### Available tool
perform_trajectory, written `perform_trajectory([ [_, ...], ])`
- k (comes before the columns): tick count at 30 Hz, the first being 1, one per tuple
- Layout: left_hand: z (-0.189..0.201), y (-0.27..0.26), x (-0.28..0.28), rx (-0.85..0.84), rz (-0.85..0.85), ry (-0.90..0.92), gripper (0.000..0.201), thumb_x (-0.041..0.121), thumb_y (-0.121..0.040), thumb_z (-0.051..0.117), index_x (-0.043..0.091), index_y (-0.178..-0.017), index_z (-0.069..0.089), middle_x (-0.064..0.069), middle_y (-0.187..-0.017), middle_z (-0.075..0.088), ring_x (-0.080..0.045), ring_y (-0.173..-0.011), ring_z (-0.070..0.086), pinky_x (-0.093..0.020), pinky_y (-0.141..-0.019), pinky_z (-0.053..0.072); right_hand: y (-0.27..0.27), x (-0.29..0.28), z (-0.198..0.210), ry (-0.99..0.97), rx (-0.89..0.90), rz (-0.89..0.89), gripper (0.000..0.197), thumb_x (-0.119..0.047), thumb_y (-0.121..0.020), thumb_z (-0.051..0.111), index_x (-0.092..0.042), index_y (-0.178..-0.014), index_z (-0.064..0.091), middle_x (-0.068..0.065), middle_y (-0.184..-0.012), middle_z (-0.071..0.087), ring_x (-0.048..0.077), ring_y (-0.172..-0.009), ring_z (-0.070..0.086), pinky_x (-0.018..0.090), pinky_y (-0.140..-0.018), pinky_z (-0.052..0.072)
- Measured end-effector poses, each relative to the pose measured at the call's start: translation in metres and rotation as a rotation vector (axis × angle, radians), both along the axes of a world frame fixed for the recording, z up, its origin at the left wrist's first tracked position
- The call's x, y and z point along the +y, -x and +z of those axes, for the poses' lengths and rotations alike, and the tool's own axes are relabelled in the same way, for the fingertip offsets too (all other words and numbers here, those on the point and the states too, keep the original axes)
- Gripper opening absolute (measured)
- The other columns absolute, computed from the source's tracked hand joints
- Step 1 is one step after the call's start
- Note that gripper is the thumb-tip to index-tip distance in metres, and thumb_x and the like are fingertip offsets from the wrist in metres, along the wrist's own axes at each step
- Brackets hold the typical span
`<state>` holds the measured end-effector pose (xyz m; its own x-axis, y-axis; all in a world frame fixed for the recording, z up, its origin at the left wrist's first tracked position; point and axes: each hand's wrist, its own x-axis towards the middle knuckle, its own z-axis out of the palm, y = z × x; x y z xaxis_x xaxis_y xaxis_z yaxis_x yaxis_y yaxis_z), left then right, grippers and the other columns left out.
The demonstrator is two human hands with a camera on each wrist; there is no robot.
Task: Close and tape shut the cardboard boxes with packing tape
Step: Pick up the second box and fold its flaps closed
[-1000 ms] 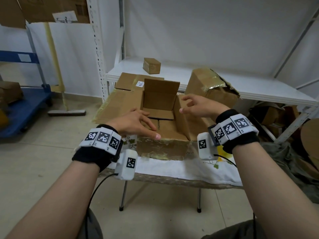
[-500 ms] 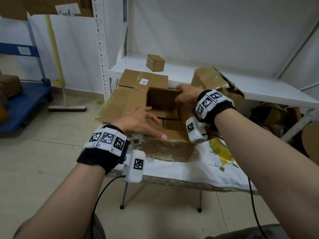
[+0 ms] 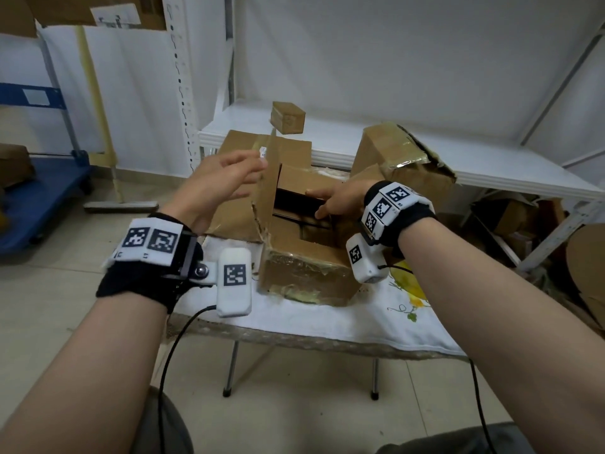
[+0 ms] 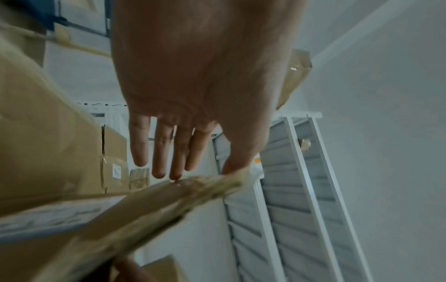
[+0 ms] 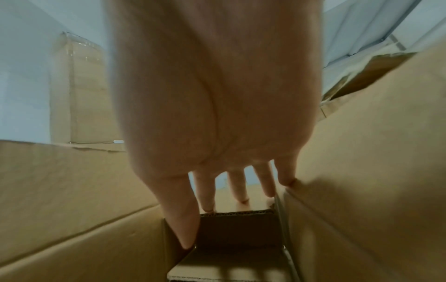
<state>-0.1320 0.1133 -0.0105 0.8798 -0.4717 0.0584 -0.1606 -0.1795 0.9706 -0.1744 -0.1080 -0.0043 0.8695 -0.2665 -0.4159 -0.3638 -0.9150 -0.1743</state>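
An open cardboard box point(image 3: 304, 273) stands on a small folding table point(image 3: 327, 319) covered with a white cloth. My left hand point(image 3: 229, 178) is raised at the box's left side. Its straight fingers push the left flap point(image 3: 266, 191) up on edge. In the left wrist view the left hand's point(image 4: 183, 164) thumb touches that flap's ragged edge point(image 4: 193, 187). My right hand point(image 3: 334, 201) holds the far flap point(image 3: 294, 181) folded inward over the opening. In the right wrist view the right hand point(image 5: 217, 190) has its fingers above the far flap point(image 5: 239, 229) and its thumb under it.
A small closed box point(image 3: 288, 117) sits on the white shelf point(image 3: 491, 172) behind. A crumpled taped box point(image 3: 402, 165) leans at the right. Flat cardboard point(image 3: 229, 221) lies behind the left flap. A blue trolley point(image 3: 32, 198) stands far left and more boxes point(image 3: 514, 217) lie under the shelf.
My left hand left the near flap and swung up and left, lifting the left flap upright. My right hand brought the far flap down over the opening.
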Motion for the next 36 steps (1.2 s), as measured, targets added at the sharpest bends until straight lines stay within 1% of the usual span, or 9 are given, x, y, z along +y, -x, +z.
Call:
perform_trajectory([
  [3,-0.007,0.009,-0.013,-0.077,-0.113,-0.088,0.046,0.049,-0.091,0.062,0.040,-0.136,0.056,0.015,-0.141,0.053,-0.005,-0.129,0.047,-0.031,-0.107,0.036,0.002,0.001,-0.001,-0.062,0.006,0.006,0.065,-0.021,-0.105,0.052,-0.032,-0.161,0.021,0.002,-0.163,0.031,0.024,-0.147,0.032,0.030,-0.111,0.029],
  [6,-0.017,0.016,-0.025,-0.143,-0.255,-0.220,0.054,0.051,-0.090,0.063,0.039,-0.141,0.050,0.018,-0.146,0.041,-0.005,-0.128,0.039,-0.034,-0.106,0.031,0.005,0.004,-0.001,-0.118,-0.039,0.029,0.056,-0.006,-0.103,0.050,-0.017,-0.156,0.035,0.006,-0.151,0.047,0.025,-0.137,0.045,0.029,-0.103,0.037],
  [9,-0.030,0.017,-0.034,-0.187,-0.271,-0.345,0.070,0.045,-0.075,0.080,0.032,-0.139,0.054,0.011,-0.151,0.031,-0.010,-0.135,0.034,-0.039,-0.113,0.033,0.012,0.005,0.009,-0.071,-0.028,0.047,0.046,-0.004,-0.105,0.042,-0.014,-0.150,0.044,0.005,-0.144,0.051,0.022,-0.123,0.049,0.029,-0.097,0.039],
  [13,-0.039,0.013,-0.039,-0.155,-0.224,-0.379,0.075,0.038,-0.065,0.089,0.030,-0.133,0.060,0.010,-0.153,0.027,-0.017,-0.140,0.033,-0.046,-0.115,0.035,0.031,-0.007,0.020,0.018,-0.087,0.002,0.049,-0.011,-0.105,0.045,-0.019,-0.153,0.042,0.007,-0.155,0.044,0.026,-0.140,0.042,0.034,-0.108,0.038],
  [16,-0.039,0.012,-0.039,-0.171,-0.227,-0.399,0.075,0.036,-0.065,0.089,0.027,-0.133,0.059,0.009,-0.152,0.026,-0.017,-0.139,0.034,-0.043,-0.114,0.036,0.052,-0.017,0.025,0.003,-0.158,-0.010,0.053,-0.010,-0.104,0.046,-0.019,-0.155,0.039,0.004,-0.162,0.034,0.023,-0.149,0.030,0.032,-0.117,0.026],
  [19,-0.040,0.010,-0.039,-0.157,-0.218,-0.395,0.074,0.034,-0.063,0.089,0.026,-0.131,0.060,0.008,-0.151,0.026,-0.018,-0.138,0.034,-0.040,-0.112,0.036,0.072,-0.024,0.025,-0.076,-0.215,-0.054,0.053,-0.010,-0.104,0.048,-0.023,-0.155,0.039,0.002,-0.163,0.031,0.022,-0.151,0.025,0.033,-0.118,0.024],
  [26,-0.042,0.010,-0.039,-0.157,-0.221,-0.393,0.074,0.033,-0.064,0.089,0.026,-0.132,0.060,0.009,-0.150,0.026,-0.010,-0.129,0.036,-0.033,-0.108,0.032,0.084,-0.036,0.022,-0.167,-0.352,-0.180,0.055,-0.011,-0.104,0.051,-0.022,-0.156,0.037,0.006,-0.163,0.032,0.026,-0.148,0.032,0.037,-0.117,0.030],
  [32,-0.040,0.014,-0.039,-0.184,-0.209,-0.402,0.073,0.035,-0.066,0.088,0.027,-0.133,0.060,0.009,-0.152,0.027,-0.008,-0.126,0.034,-0.032,-0.107,0.032,0.093,-0.029,0.037,-0.321,-0.452,-0.157,0.056,-0.016,-0.105,0.050,-0.027,-0.157,0.033,0.003,-0.163,0.031,0.022,-0.147,0.034,0.035,-0.112,0.036],
  [36,-0.041,0.014,-0.037,-0.171,-0.215,-0.393,0.069,0.040,-0.070,0.085,0.027,-0.133,0.060,0.010,-0.153,0.026,-0.011,-0.132,0.037,-0.031,-0.106,0.035,0.090,-0.020,0.041,-0.564,-0.437,-0.117,0.055,-0.018,-0.105,0.051,-0.030,-0.156,0.034,0.004,-0.139,0.055,0.022,-0.124,0.058,0.039,-0.101,0.054],
])
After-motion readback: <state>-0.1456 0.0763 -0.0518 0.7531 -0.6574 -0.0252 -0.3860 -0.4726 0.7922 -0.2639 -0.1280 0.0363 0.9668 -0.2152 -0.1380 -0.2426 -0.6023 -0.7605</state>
